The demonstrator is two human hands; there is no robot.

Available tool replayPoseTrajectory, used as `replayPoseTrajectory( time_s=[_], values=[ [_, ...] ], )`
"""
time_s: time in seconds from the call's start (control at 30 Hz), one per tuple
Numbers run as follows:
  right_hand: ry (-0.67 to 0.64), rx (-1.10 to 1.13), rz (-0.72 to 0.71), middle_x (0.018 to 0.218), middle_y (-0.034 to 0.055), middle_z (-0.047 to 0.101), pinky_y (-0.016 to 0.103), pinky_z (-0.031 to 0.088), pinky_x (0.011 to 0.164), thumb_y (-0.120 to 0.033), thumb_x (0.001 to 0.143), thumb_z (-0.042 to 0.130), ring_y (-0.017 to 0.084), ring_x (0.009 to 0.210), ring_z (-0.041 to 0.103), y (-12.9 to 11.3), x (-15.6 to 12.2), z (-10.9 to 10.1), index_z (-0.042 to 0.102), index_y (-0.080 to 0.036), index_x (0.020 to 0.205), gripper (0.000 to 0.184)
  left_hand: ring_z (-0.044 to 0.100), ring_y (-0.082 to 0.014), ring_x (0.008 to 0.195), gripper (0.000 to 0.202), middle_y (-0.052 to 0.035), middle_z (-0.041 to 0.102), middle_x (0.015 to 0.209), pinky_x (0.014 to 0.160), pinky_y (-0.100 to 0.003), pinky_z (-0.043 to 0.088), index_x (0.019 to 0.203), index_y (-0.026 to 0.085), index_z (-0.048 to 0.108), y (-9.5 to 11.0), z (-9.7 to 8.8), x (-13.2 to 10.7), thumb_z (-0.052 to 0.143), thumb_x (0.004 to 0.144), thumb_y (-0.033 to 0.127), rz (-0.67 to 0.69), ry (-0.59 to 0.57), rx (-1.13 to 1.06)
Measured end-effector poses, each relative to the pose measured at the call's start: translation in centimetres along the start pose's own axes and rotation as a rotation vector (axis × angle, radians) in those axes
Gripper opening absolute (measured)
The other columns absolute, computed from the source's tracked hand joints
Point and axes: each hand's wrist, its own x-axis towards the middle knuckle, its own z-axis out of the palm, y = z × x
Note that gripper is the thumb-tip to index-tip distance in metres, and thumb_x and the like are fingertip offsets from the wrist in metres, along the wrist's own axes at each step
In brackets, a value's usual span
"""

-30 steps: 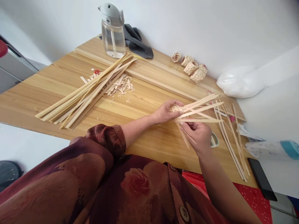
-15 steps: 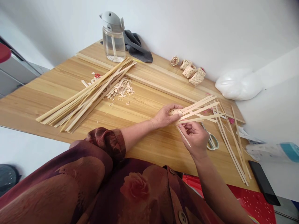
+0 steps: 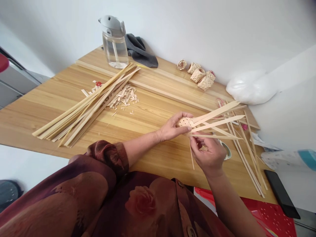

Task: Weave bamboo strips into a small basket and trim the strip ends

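A small woven basket (image 3: 184, 122) of pale flat strips sits in my left hand (image 3: 172, 127), whose thumb presses on its near edge. Several loose strip ends (image 3: 217, 123) fan out from the weave to the right. My right hand (image 3: 209, 152) is closed just below the weave, its thumb and fingers pinching a strip at the basket's edge. One narrow strip end (image 3: 192, 156) hangs down beside the right fingers. Partly hidden behind my right hand lie scissors (image 3: 227, 150) with pale handles.
A bundle of long strips (image 3: 89, 107) lies at left, beside a heap of offcuts (image 3: 124, 97). Behind stand a water bottle (image 3: 115, 46), a dark cloth (image 3: 140, 52) and several finished woven pieces (image 3: 197, 75). More strips (image 3: 244, 158) and a phone (image 3: 281, 192) lie at right.
The basket has turned slightly in my hands, and its loose strips spread differently. The narrow strip end now hangs more steeply. My right hand has shifted a little right, covering more of the scissors.
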Motion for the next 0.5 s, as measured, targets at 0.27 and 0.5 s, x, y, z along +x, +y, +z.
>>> replayPoseTrajectory(
  time_s=[0.27,0.5],
  values=[
    [-0.038,-0.109,-0.086,0.069,0.0028,0.077,0.03,0.057,0.064,-0.022,0.091,0.069,0.017,0.054,0.065,0.3,0.1,0.0,0.078,-0.026,0.098,0.012,0.059,-0.0138,0.088,0.068,-0.0048,0.064,0.109,0.08,-0.027,0.05,0.137,0.023,0.052,-0.2,0.7,0.1,0.08,0.075,0.03,-0.041,0.117,-0.091],
    [-0.05,-0.184,-0.212,0.058,-0.0003,0.068,0.028,0.053,0.062,-0.017,0.089,0.068,0.016,0.053,0.062,0.0,0.4,0.2,0.074,-0.024,0.092,0.01,0.05,-0.0092,0.069,0.053,0.0017,0.059,0.085,0.065,-0.023,0.044,0.119,0.02,0.056,-0.1,1.1,-0.1,0.08,0.073,0.031,-0.147,0.15,-0.129]
  ],
)
